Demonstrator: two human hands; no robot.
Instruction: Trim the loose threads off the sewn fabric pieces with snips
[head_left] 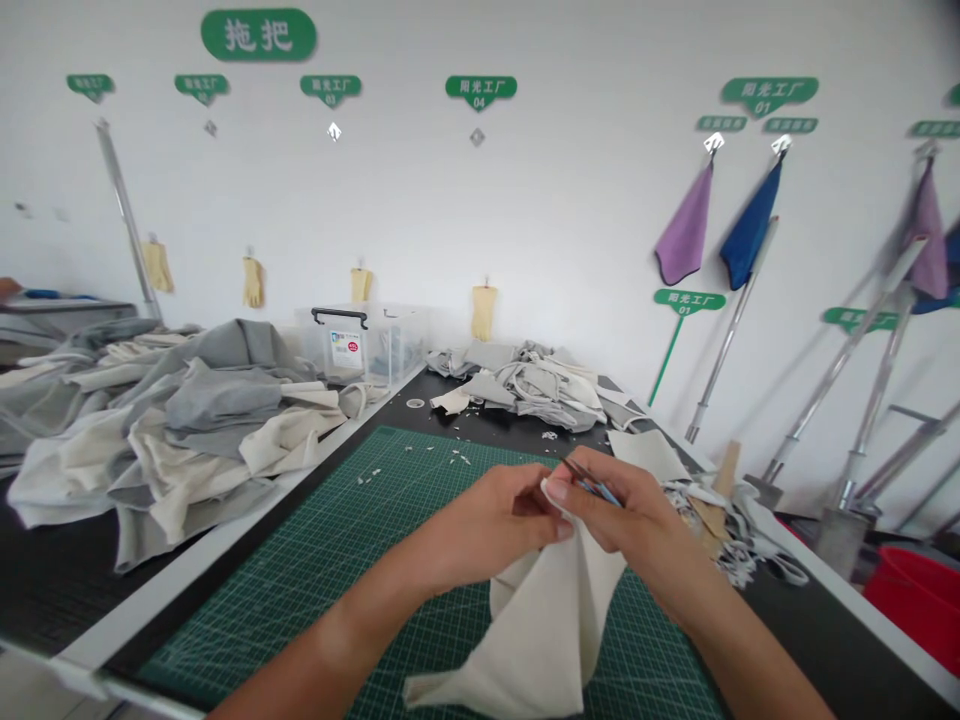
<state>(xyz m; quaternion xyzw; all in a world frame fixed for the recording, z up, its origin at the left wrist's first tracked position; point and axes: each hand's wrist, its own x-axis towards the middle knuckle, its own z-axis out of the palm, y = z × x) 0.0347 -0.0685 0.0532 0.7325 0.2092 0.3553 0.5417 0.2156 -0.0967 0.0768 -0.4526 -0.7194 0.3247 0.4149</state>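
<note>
2 hands work above the green cutting mat (pixel 259 590), which lies on the black worktop (pixel 825 640). The left hand (pixel 487 525) has its grip pressed together, thumb and fingers pinching a corner of cream cloth (pixel 540 630). That pinch lifts the corner into reach while the rest of the piece hangs down onto the mat. The right hand (pixel 634 525) has its grip closed on slim metal tweezers (pixel 592 482) with a blue section, angled so that the tips meet that same corner. Small white scraps (pixel 367 476) lie on the mat's far part.

Left of the mat sits a heap of grey and cream fabric (pixel 165 430). Beyond the mat lie a tangled fabric pile (pixel 517 385) and a clear plastic storage box (pixel 367 345), its small label unreadable. Farther beyond the mat, green wall signs (pixel 480 92) read 阳光工厂 with numbers such as 04, marking separate spots, and 1 larger sign (pixel 259 34) reads 拖把, meaning mop.
</note>
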